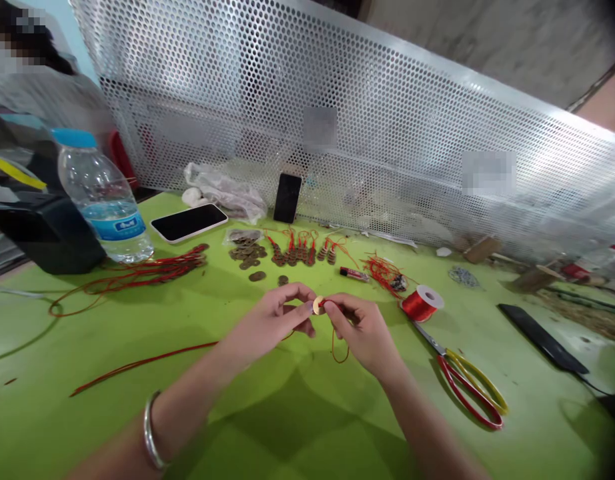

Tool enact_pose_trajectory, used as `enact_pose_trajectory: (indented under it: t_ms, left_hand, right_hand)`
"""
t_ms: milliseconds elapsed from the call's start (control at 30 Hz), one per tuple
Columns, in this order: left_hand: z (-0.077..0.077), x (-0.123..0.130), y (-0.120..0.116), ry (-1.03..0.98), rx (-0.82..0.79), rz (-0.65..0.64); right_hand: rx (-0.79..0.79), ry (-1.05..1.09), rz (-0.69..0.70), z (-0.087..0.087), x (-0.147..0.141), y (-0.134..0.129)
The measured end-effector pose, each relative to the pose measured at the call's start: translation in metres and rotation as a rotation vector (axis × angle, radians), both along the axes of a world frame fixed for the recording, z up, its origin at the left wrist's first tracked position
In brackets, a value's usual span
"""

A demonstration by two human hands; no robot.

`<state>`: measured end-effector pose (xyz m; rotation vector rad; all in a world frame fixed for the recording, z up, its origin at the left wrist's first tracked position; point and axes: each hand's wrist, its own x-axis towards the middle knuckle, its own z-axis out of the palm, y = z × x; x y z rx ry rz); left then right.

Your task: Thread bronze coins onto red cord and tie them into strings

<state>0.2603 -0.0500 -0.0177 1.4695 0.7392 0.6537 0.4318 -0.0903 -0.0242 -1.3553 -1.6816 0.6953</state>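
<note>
Between thumb and finger, my left hand (pixel 287 317) pinches a round brass-coloured coin (pixel 317 305). My right hand (pixel 360 323) is closed at the coin's right edge on a red cord (pixel 340 360), which loops down below the fingers. More red cord trails out to the left under my left forearm. Beyond the hands lie loose coins (pixel 257 275), a pile of coins (pixel 247 253) partly on a plastic bag, and a row of coin strings tied with red cord (pixel 302 253). Left of these is a bundle of red cords (pixel 152 272).
Scissors (pixel 467 387), a red thread spool (pixel 421 304), a small red tube (pixel 354 274) and a black device (pixel 542 338) lie right. A water bottle (pixel 107 207) and phones (pixel 190 223) stand or lie left and back. A perforated metal panel (pixel 387 133) bounds the table (pixel 287 427); a person sits behind.
</note>
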Motion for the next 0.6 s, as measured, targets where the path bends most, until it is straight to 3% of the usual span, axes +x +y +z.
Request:
enact_pose_trajectory:
  t_ms: [267,600]
  left_hand:
    - [0.0051,-0.0008,-0.0012,0.15,0.136,0.069]
    - [0.0089,0.0017,-0.0026,0.166,0.199,0.14]
  right_hand:
    - [-0.026,0.022,0.001,-0.0008,-0.0012,0.0002]
    - [-0.056,0.034,0.036,-0.0013,-0.0012,-0.0002]
